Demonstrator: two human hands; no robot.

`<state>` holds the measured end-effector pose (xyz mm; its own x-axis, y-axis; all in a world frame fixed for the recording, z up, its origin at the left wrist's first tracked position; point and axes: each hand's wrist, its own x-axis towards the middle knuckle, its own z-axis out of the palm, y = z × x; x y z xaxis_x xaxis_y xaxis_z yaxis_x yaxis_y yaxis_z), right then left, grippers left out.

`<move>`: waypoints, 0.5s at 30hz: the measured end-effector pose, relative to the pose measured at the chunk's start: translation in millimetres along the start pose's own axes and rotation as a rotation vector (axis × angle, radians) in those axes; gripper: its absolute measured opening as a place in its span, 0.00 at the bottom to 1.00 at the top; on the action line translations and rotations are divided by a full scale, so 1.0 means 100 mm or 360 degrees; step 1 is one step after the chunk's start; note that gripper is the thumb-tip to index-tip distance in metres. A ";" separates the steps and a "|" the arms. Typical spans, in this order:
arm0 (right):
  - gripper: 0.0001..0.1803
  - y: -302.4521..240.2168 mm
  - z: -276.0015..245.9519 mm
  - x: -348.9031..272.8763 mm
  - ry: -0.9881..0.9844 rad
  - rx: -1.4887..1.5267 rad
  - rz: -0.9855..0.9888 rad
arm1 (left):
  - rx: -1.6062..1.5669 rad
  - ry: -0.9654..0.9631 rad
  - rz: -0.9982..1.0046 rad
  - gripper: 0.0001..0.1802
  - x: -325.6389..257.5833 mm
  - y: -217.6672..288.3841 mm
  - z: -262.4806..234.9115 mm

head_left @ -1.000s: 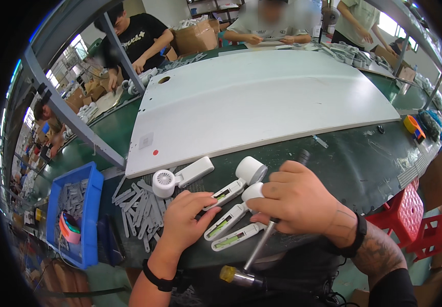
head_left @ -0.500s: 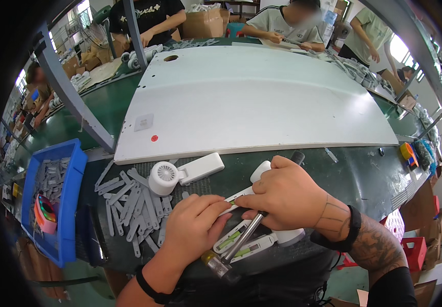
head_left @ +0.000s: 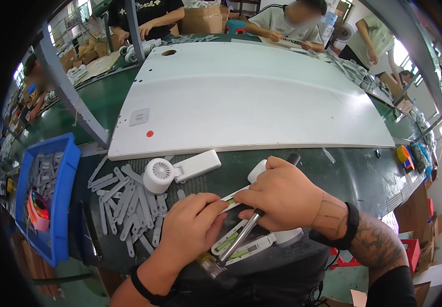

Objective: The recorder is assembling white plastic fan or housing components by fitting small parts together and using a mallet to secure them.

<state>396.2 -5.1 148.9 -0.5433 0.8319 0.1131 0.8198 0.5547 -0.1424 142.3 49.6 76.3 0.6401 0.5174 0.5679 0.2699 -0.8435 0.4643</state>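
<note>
My left hand [head_left: 192,222] is closed, fingertips pinching the near end of an open white fan handle [head_left: 237,195] with something green inside. My right hand [head_left: 295,197] is wrapped round a small hammer [head_left: 244,234]. Its metal shaft slants down toward me, and the dark and yellowish head rests low beside my left wrist. The right thumb and forefinger also press on the same white handle. Two more open handles, a nearer one [head_left: 250,249] and one partly behind the shaft, lie below my hands. A white fan head [head_left: 287,238] shows under my right wrist.
A white handheld fan [head_left: 158,176] lies beside a pile of grey strips [head_left: 128,204]. A blue bin [head_left: 67,204] of strips stands left, a large white board [head_left: 256,102] beyond. An orange tape roll [head_left: 404,156] sits at right. Several people work across the table.
The view has shifted slightly, so the bench sits a little higher and further left. Both hands keep nearly the same grip, with the right fingers shifted slightly on the white handle.
</note>
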 end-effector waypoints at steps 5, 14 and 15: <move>0.16 -0.01 -0.01 0.06 -0.0140 0.0002 0.0019 | -0.0038 -0.0044 -0.0028 0.14 0.03 0.03 -0.01; 0.16 -0.10 -0.14 -0.49 0.0610 0.0040 0.0096 | -0.0057 0.0094 -0.0177 0.28 0.14 -0.08 -0.53; 0.14 -0.12 -0.19 -0.64 0.0613 0.0098 0.0259 | 0.0103 0.0196 -0.0368 0.31 0.16 -0.13 -0.67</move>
<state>424.0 -65.3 162.0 -0.2906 0.8488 0.4417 0.8705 0.4262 -0.2462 100.5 78.6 125.0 0.4649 0.7078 0.5319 0.4468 -0.7062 0.5492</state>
